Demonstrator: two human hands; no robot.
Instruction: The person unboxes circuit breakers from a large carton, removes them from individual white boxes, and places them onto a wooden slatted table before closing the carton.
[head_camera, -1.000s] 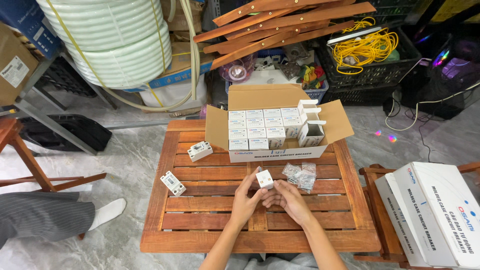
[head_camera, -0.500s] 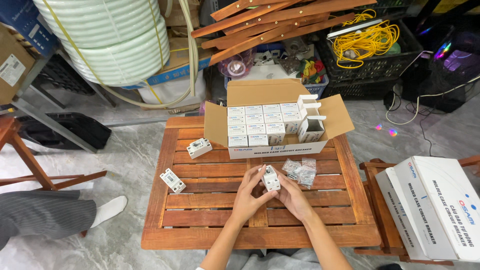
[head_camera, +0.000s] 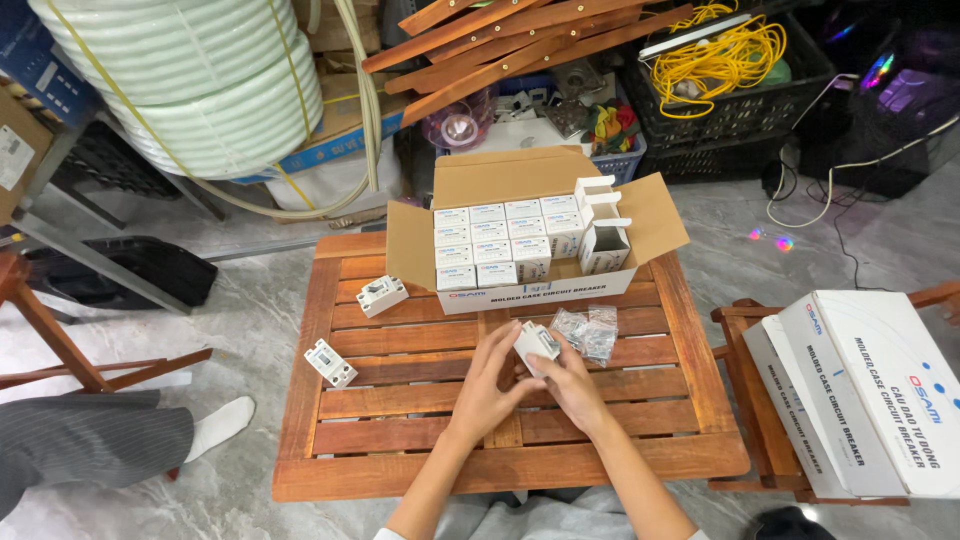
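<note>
grip: left hand (head_camera: 487, 385) and right hand (head_camera: 570, 380) both closed around one small white breaker unit (head_camera: 536, 345), fingers pinching it from either side
unit position: lifted just above the slatted wooden table (head_camera: 400, 470), mid-table, in front of the open carton
beside right hand: small clear plastic bags (head_camera: 588, 333) lying on the slats, just beyond the fingers
carton: open cardboard carton (head_camera: 535, 240) at the table's far edge, flaps out, filled with rows of small white boxes; a few at its right end stand with lids open
loose units: two more white breakers on the table's left, one near the carton's corner (head_camera: 382, 295), one nearer the left edge (head_camera: 330, 363), well apart from the hands
right of table: big white boxes (head_camera: 870, 390) stacked on a wooden stool
left: someone's grey-trousered leg with white sock (head_camera: 120, 435) on the floor
</note>
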